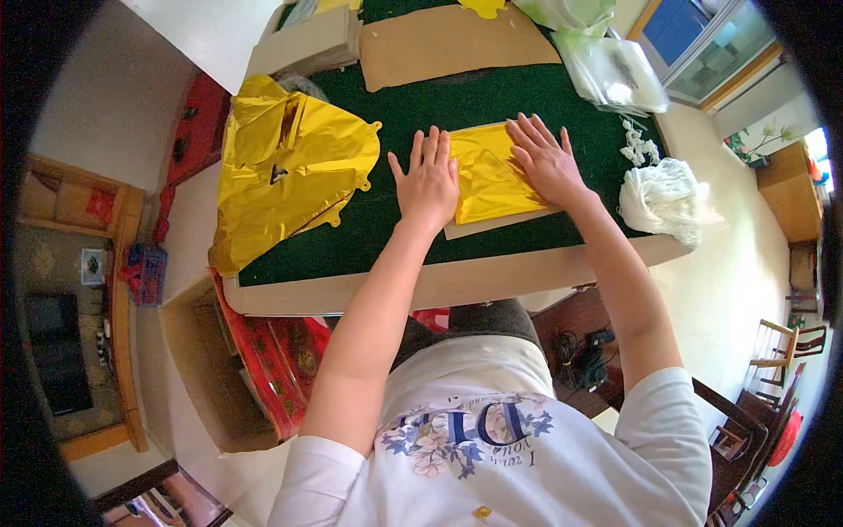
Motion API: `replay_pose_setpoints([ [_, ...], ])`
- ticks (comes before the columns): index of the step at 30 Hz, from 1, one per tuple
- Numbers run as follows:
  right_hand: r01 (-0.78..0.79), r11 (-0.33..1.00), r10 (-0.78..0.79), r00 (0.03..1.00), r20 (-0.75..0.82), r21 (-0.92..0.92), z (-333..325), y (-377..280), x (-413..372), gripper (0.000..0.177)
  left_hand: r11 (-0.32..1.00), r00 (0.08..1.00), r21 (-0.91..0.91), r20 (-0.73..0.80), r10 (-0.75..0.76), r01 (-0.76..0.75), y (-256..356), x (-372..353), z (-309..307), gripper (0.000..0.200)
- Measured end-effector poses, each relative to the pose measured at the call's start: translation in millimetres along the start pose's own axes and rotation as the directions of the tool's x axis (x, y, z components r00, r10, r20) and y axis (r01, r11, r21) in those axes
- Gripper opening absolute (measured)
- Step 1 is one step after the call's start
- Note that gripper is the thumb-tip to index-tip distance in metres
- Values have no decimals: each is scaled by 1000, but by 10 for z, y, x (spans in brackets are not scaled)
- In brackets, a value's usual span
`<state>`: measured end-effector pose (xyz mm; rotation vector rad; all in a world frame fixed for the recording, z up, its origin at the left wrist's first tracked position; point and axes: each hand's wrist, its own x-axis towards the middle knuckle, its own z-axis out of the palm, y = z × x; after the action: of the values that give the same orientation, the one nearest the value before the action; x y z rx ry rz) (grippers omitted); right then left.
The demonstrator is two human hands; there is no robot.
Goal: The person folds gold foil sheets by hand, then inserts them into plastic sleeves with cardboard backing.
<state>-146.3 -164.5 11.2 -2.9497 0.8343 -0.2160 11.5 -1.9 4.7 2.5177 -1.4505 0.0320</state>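
Observation:
A folded piece of shiny yellow foil [492,189] lies flat on a sheet of cardboard [461,230] in the middle of the green tabletop. My left hand [426,183] rests flat along the foil's left edge, fingers stretched out. On the upper right part of the foil lies my right hand [549,167], its fingers extended and slightly spread. Neither hand grips anything. To the left, a larger crumpled yellow foil balloon [299,162] with small rounded tabs spreads over the table's left side.
Brown cardboard [457,42] and a stack of grey-white boards [303,46] are at the far side. Clear plastic bags [615,75] lie at the far right. A bundle of white string [660,200] sits on the right edge. An open cardboard box [206,369] stands below left.

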Motion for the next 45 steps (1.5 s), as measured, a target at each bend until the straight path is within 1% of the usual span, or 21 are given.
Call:
replay_pose_setpoints([
  [3,-52,998,53,998,-24,19,30,227,-31,52,1000,1000,4,-14,0,0,3,0,14,51],
  [4,-95,995,95,995,-2,29,15,340,-30,51,1000,1000,1,-18,-3,3,3,-2,14,51],
  [5,-88,996,83,982,-168,-23,26,479,8,44,1000,1000,-2,-20,-6,6,4,1,23,51],
  [7,-15,991,63,932,-358,135,-34,973,197,34,1000,1000,0,-14,-6,6,13,-2,9,51],
  [9,-267,963,231,892,-388,-41,-244,1231,340,25,1000,1000,4,-18,-6,6,17,-7,31,51],
  [11,-346,938,311,853,-420,-9,-268,1712,523,27,1000,999,18,-39,-3,3,-1,-5,51,51],
  [13,-461,883,404,840,-361,-86,-311,1990,667,32,1000,999,6,-39,-4,5,4,-16,30,51],
  [14,-492,869,441,820,-365,-55,-212,2203,745,42,1000,999,1,-38,-7,7,6,-15,19,51],
  [17,-608,794,601,789,-128,-16,-278,2240,825,48,1000,999,-3,-36,2,-2,4,-14,11,50],
  [18,-609,783,615,788,-16,122,-253,2384,860,52,1000,999,9,-51,9,-9,-3,-17,33,50],
  [19,-598,769,612,791,11,225,-178,2485,901,51,1000,999,16,-48,6,-5,-6,-20,40,50],
  [21,-589,755,588,803,99,287,-140,2641,935,49,1000,999,27,-47,5,-4,-2,-14,48,50],
  [24,-540,792,566,825,-9,285,-62,2670,978,46,1000,998,4,-56,4,-4,-4,-12,55,50],
  [27,-483,825,519,853,-55,293,106,2827,994,45,1000,998,-4,-55,3,-3,-1,-14,44,50],
  [30,-512,768,526,847,79,385,-19,2814,977,39,1000,999,4,-44,-4,4,7,-12,33,50],
  [33,-464,825,538,818,-201,322,79,2783,965,34,1000,999,-18,-46,-3,2,6,-14,25,50],
  [36,-422,839,507,836,-209,344,27,2709,913,26,1000,997,-23,-83,10,-12,-5,-16,61,51],
  [40,-443,828,518,839,-167,344,-190,2618,906,29,999,999,-31,-34,-11,10,6,4,9,53],
  [41,-390,836,504,823,-262,386,-222,2593,893,26,999,1000,-35,-30,-10,9,9,4,-4,53],
  [43,-271,851,475,763,-438,449,-496,2114,755,21,999,999,-44,-32,-9,7,9,-19,16,53],
  [45,-159,868,392,800,-455,470,-665,1461,599,18,999,998,-52,-61,-7,4,0,-7,44,53],
])
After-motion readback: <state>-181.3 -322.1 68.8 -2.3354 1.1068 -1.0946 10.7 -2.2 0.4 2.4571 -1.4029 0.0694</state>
